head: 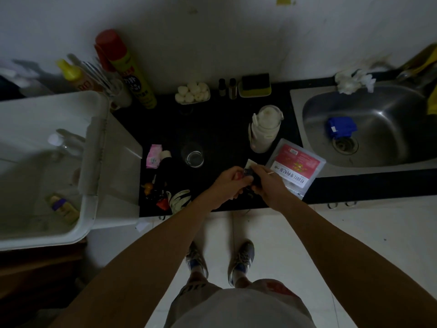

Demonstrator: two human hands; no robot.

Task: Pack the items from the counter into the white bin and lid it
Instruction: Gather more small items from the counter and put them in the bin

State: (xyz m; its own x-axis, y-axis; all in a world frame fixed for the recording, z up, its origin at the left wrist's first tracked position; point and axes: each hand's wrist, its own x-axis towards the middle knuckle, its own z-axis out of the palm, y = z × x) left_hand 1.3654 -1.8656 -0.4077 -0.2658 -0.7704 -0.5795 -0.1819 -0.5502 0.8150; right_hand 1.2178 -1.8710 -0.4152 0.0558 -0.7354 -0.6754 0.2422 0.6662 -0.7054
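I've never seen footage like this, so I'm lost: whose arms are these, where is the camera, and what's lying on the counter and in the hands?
No machine here: a person wears one camera on the head, looking forward and down. The left hand and right hand together grip a small dark object, too dim to identify. On the black counter lie a drinking glass, a pink packet, a white flask and a red-and-white pouch. The white bin stands left, holding a clear bottle.
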